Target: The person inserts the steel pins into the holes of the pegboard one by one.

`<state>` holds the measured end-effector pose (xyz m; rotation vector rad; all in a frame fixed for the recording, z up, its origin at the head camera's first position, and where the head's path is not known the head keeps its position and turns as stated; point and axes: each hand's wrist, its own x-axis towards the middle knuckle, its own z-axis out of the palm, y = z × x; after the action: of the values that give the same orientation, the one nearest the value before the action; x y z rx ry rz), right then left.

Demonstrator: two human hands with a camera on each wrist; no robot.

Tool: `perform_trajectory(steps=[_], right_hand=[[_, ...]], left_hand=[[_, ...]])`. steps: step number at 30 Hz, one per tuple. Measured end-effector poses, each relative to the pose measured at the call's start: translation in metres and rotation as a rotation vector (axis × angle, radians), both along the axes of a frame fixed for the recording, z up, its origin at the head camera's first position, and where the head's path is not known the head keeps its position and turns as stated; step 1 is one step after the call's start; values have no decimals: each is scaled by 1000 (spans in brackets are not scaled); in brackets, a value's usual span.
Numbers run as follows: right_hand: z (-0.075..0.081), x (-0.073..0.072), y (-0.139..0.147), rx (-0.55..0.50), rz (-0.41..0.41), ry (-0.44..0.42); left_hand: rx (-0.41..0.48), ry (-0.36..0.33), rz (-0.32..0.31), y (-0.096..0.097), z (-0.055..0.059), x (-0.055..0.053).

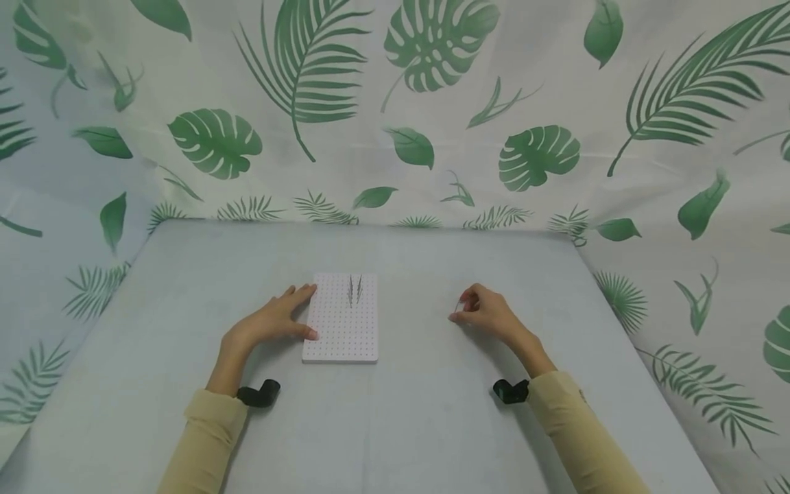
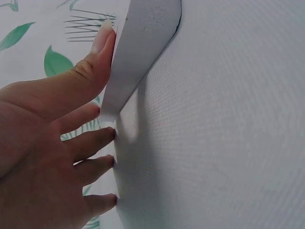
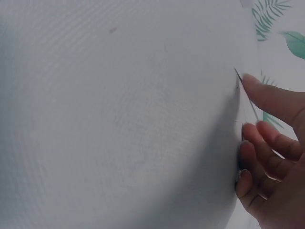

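A white pegboard (image 1: 341,337) dotted with small holes lies flat on the table. Several thin metal pins (image 1: 350,293) stand upright in two rows in its far half. My left hand (image 1: 268,322) is spread at the board's left side, thumb on its near left part and a fingertip at the far left edge. In the left wrist view the thumb lies along the board's thick side wall (image 2: 136,57). To the right of the board, my right hand (image 1: 489,313) pinches a thin metal pin (image 3: 250,101) between thumb and index finger, low over the table.
The table has a pale cloth (image 1: 413,412) over it. Behind and beside it hangs a white curtain (image 1: 345,165) printed with green leaves. Black wrist cameras (image 1: 511,392) sit at both cuffs.
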<state>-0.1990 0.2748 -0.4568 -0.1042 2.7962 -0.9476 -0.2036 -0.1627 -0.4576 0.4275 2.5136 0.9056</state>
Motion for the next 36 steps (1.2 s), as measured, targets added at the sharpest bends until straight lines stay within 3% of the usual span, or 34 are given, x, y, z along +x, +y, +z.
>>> perform_trajectory(steps=[13, 23, 36], right_hand=[[-1, -1, 0, -88, -38, 89], [-6, -5, -5, -251, -16, 30], [-5, -5, -16, -329, -26, 39]], left_hand=[[12, 15, -3, 0, 2, 0], [13, 15, -9, 0, 0, -1], [-5, 15, 7, 2, 3, 0]])
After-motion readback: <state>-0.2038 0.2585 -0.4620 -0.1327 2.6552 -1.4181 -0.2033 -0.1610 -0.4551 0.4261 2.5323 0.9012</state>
